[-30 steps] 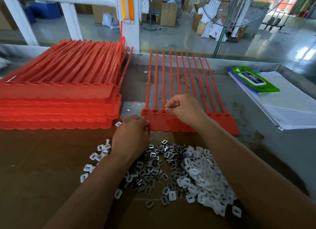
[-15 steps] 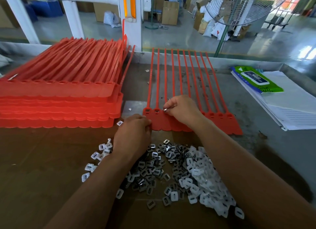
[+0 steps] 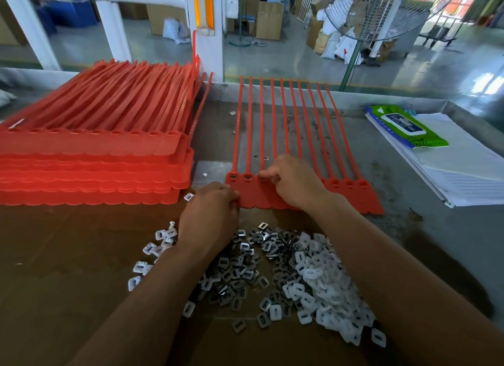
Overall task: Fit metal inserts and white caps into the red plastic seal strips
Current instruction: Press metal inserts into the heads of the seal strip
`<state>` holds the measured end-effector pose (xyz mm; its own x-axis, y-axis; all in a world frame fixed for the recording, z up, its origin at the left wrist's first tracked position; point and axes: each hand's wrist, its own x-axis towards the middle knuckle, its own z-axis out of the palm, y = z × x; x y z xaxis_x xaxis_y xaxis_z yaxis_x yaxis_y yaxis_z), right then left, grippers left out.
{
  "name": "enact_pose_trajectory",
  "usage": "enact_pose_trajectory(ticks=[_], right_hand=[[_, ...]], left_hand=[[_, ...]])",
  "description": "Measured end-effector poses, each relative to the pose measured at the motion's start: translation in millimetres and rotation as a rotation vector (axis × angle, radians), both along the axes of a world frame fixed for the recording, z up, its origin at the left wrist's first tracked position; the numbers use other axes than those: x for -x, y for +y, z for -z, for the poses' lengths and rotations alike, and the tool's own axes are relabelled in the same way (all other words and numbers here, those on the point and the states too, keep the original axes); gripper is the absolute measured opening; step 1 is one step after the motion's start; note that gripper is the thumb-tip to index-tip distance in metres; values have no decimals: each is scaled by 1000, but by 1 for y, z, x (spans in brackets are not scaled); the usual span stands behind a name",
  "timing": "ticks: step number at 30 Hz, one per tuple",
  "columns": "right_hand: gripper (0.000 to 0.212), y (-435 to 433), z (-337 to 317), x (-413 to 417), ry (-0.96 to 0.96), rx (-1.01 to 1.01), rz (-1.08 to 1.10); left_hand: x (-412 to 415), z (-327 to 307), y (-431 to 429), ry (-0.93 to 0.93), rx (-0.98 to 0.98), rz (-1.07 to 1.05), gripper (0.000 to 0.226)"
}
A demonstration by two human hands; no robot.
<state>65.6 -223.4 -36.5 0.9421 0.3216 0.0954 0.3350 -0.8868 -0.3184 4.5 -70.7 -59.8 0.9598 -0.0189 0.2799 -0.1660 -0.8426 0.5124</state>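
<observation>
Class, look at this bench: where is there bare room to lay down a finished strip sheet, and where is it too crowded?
Free: the brown cardboard left of the loose caps and nearer than the red stack; a narrower stretch of grey table between the working sheet and the papers. Crowded: the insert-and-cap pile at the near middle.

A single wide-angle camera worn on the person's head looks forward and steeply down along both forearms, so the left hand [image 3: 210,215] and right hand [image 3: 294,182] sit close to the lens near mid-frame. The loose metal inserts [image 3: 240,273] and white caps [image 3: 321,283] lie nearest, low in the frame, while the red seal strips [image 3: 365,199] run away from the viewer across the table [image 3: 409,229]. The top band reaches past the table's far rim to the factory floor [image 3: 286,62] and a fan [image 3: 381,10], well off.
</observation>
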Motion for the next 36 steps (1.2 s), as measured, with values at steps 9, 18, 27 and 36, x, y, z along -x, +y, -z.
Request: enact_pose_trajectory(ticks=[9, 18, 27, 36], right_hand=[[42, 0, -2, 16, -79, 235, -90], [42, -9, -8, 20, 47, 138, -130], [23, -9, -22, 47, 179, -80, -226], [21, -5, -20, 53, 226, -73, -269]], left_hand=[[0, 1, 0, 14, -17, 1, 25], [0, 0, 0, 15, -18, -2, 25], [-2, 2, 1, 30, -22, -22, 27], [-2, 2, 1, 21, -33, -23, 27]])
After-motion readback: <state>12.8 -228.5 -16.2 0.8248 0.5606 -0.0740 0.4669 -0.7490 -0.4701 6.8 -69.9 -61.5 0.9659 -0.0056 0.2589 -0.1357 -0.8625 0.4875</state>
